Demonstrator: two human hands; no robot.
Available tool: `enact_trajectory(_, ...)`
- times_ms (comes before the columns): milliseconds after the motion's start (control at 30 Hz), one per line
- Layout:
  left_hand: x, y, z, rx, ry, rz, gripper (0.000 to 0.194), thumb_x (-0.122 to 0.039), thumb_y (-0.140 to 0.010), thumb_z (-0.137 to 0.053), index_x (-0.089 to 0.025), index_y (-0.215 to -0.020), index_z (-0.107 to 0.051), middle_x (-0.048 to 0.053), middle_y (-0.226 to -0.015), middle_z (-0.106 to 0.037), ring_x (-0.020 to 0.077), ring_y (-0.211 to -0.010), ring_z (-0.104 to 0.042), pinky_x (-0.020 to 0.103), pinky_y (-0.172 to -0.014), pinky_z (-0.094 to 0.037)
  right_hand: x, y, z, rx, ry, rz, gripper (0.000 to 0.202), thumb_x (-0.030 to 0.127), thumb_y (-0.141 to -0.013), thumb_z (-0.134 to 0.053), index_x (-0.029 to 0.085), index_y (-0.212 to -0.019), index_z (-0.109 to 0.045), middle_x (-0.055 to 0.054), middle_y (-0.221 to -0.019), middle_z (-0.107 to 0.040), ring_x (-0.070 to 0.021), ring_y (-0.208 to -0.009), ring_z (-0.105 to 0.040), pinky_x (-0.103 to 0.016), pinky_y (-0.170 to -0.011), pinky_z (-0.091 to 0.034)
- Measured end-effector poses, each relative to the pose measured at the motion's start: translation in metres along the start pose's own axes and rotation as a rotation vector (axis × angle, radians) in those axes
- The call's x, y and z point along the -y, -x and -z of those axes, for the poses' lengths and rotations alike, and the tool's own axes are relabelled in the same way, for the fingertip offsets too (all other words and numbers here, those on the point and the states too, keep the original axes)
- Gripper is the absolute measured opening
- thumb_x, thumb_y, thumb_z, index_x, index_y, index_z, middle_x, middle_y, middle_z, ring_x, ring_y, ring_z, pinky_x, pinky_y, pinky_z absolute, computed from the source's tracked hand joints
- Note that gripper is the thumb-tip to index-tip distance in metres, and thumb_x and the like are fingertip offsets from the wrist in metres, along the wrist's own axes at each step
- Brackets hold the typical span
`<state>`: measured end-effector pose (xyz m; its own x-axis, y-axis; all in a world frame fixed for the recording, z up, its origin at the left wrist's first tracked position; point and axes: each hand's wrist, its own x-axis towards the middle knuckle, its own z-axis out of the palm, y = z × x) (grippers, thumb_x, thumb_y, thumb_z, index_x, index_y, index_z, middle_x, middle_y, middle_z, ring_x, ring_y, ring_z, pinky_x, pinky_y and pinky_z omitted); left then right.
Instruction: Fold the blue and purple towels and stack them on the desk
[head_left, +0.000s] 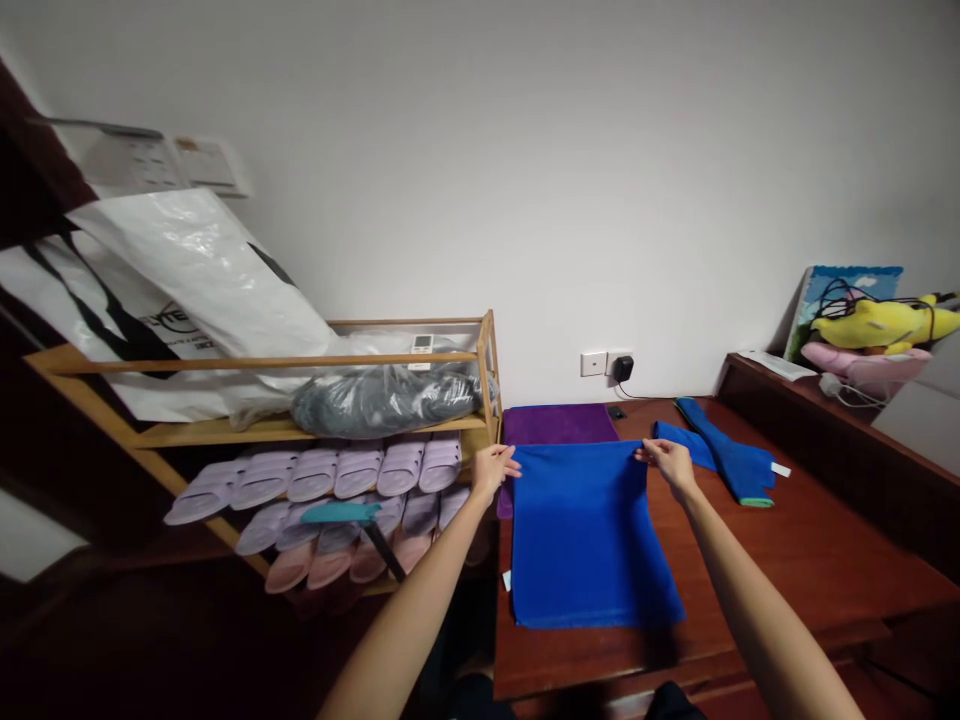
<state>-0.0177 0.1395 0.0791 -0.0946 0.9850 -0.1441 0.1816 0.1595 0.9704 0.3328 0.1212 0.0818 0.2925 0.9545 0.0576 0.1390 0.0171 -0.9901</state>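
Head view: blue cloth [585,540] spans between both hands' fingers [511,462].

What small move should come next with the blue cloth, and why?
I'd probably bring its far edge evenly over toward the near one. The left hand and right hand each pinch a far corner of the blue cloth, the far edge looks fairly straight between them, and the near part lies spread on the table.
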Motion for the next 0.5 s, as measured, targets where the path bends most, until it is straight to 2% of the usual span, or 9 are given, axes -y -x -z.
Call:
enact_trajectory(100, 0.0, -0.017, -0.006, -0.007, -0.012, 0.005, 0.034, -0.038, -0.087, -0.054, -0.017, -0.115, -0.053, 0.006, -0.113, -0.058, 0.0187, -0.094, -0.059, 0.04, -0.08, -0.051, -0.011, -0.015, -0.004, -0.004, 0.026, -0.021, 0.03, 0.043, -0.083, -0.059, 0.013, -0.082, -0.062, -0.001, -0.072, -0.069, -0.0128, -0.067, -0.066, -0.03, -0.067, -0.054)
enact_trajectory(200, -0.001, -0.033, -0.013, -0.015, -0.06, -0.014, 0.034, -0.038, -0.087, -0.054, -0.018, -0.115, -0.053, 0.006, -0.114, -0.058, 0.0187, -0.094, -0.059, 0.04, -0.08, -0.052, -0.02, -0.032, -0.009, 0.001, 0.083, -0.016, 0.031, 0.044, -0.084, -0.056, 0.013, -0.088, -0.062, -0.001, -0.076, -0.069, -0.0129, -0.069, -0.066, -0.031, -0.069, -0.054)
enact_trajectory(300, 0.002, -0.038, -0.024, -0.024, -0.157, -0.073, 0.037, -0.039, -0.088, -0.053, -0.018, -0.118, -0.051, 0.007, -0.116, -0.057, 0.0198, -0.098, -0.059, 0.042, -0.083, -0.05, -0.031, -0.037, -0.019, 0.033, 0.159, 0.035, 0.041, 0.048, -0.08, -0.056, 0.015, -0.104, -0.061, -0.007, -0.094, -0.071, -0.0184, -0.088, -0.066, -0.033, -0.078, -0.053)
enact_trajectory(367, 0.01, -0.03, -0.034, -0.033, -0.252, -0.136, 0.041, -0.037, -0.09, -0.048, -0.017, -0.126, -0.046, 0.012, -0.124, -0.055, 0.0227, -0.11, -0.055, 0.043, -0.092, -0.045, -0.043, -0.028, -0.028, 0.069, 0.227, 0.085, 0.056, 0.05, -0.076, -0.058, 0.016, -0.12, -0.054, -0.011, -0.116, -0.065, -0.0222, -0.108, -0.059, -0.036, -0.09, -0.048)
enact_trajectory(433, 0.026, -0.014, -0.044, -0.019, -0.362, -0.217, 0.049, -0.032, -0.089, -0.047, -0.018, -0.135, -0.037, 0.015, -0.138, -0.046, 0.024, -0.128, -0.04, 0.042, -0.105, -0.032, -0.06, -0.008, -0.036, 0.114, 0.312, 0.128, 0.069, 0.052, -0.07, -0.061, 0.019, -0.129, -0.048, -0.012, -0.13, -0.054, -0.0252, -0.121, -0.049, -0.043, -0.102, -0.037)
enact_trajectory(500, 0.046, 0.007, -0.052, 0.038, -0.466, -0.306, 0.055, -0.031, -0.085, -0.05, -0.021, -0.138, -0.036, 0.01, -0.147, -0.033, 0.0232, -0.137, -0.025, 0.044, -0.112, -0.018, -0.081, 0.015, -0.042, 0.162, 0.404, 0.153, 0.07, 0.054, -0.065, -0.065, 0.022, -0.126, -0.053, -0.011, -0.135, -0.05, -0.0293, -0.127, -0.041, -0.052, -0.109, -0.024)
